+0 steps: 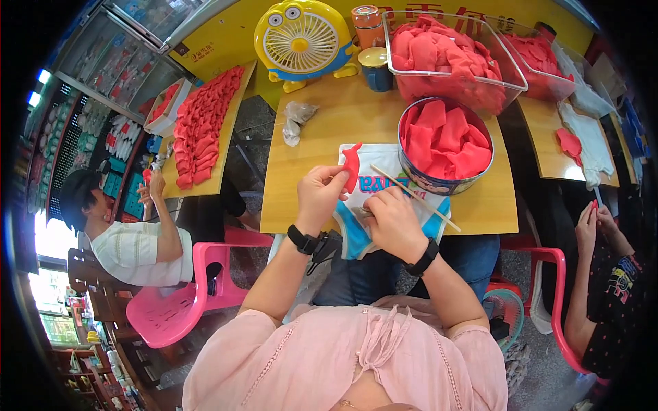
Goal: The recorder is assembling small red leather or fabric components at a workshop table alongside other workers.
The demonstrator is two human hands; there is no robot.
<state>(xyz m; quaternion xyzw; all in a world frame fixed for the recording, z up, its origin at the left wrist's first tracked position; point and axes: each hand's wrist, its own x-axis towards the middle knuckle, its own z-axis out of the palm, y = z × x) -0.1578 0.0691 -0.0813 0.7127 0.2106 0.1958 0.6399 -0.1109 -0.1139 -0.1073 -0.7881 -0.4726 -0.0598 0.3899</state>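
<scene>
My left hand (321,195) is closed in a pinch on a narrow red piece of soft material (351,166), which stands up from the fingertips. To its right, my right hand (394,218) is curled over a white cloth with blue edges and printed letters (356,240). A small greyish bit shows at its fingertips, too hidden to name. A thin wooden stick (433,211) lies slanted across the cloth, beside the right hand. Just beyond that hand stands a round tin (449,183) filled with folded red pieces (445,137).
At the table's back are a yellow cartoon-shaped fan (299,44), a blue lidded mug (376,70), an orange jar (369,26) and a clear bin of red pieces (458,85). A crumpled plastic bag (296,122) lies left. People sit at side tables left (140,250) and right (617,294).
</scene>
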